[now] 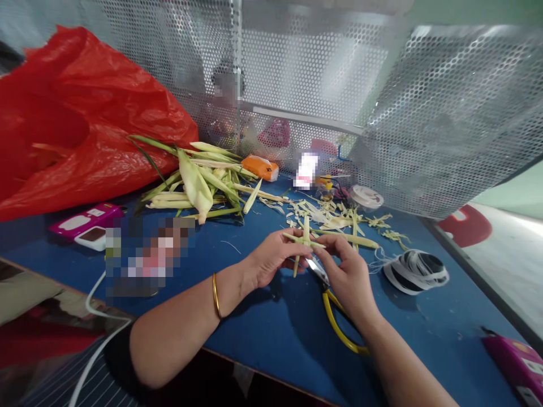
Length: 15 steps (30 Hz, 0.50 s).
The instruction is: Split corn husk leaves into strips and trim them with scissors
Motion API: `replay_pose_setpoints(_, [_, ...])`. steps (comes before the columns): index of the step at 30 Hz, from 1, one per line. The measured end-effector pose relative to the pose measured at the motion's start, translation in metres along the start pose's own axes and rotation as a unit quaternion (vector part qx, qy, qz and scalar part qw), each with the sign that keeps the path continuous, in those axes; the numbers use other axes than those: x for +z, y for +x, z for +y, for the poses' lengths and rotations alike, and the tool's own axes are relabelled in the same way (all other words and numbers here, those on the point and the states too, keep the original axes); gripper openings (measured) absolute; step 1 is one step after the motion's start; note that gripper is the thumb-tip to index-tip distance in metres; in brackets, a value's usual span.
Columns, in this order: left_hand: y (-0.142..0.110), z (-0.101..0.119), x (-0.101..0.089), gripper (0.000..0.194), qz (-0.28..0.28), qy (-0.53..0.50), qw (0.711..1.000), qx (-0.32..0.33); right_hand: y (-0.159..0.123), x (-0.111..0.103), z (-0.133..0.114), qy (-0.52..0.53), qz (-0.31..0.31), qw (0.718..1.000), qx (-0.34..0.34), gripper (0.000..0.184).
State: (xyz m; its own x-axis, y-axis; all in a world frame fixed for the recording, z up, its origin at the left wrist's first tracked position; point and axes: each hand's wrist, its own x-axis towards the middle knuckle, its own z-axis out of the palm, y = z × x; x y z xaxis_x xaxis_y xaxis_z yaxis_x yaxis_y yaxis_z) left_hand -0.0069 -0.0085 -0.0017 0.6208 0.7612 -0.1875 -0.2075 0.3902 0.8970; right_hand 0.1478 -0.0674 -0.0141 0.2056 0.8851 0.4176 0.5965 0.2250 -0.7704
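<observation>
Over the blue table (263, 333), my left hand (271, 260) pinches a pair of pale green leaf strips (304, 237) crossed over each other. My right hand (348, 271) pinches the same crossed strips from the right side. A bangle sits on my left wrist. Yellow-handled scissors (335, 319) lie on the table under my right hand, partly hidden by it.
A heap of green leaves (199, 181) lies at the back left beside a red plastic bag (76, 124). Leaf trimmings (339, 217) are scattered behind my hands. A spool of white thread (418, 271) sits at the right. Pink boxes (85, 223) and perforated metal screens (424, 113) surround the table.
</observation>
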Motion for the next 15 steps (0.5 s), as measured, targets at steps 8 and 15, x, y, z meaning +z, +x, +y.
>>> replay_pose_setpoints(8, [0.001, -0.006, 0.004, 0.022, 0.045, 0.053, 0.998, 0.007, -0.005, 0.001, -0.008, 0.02, 0.012, 0.999, 0.036, 0.021])
replay_pose_setpoints(15, [0.002, -0.002, 0.0, 0.019, 0.051, 0.04, 0.998, -0.005, -0.002, -0.008, -0.006, 0.016, 0.05, 0.996, 0.065, 0.022])
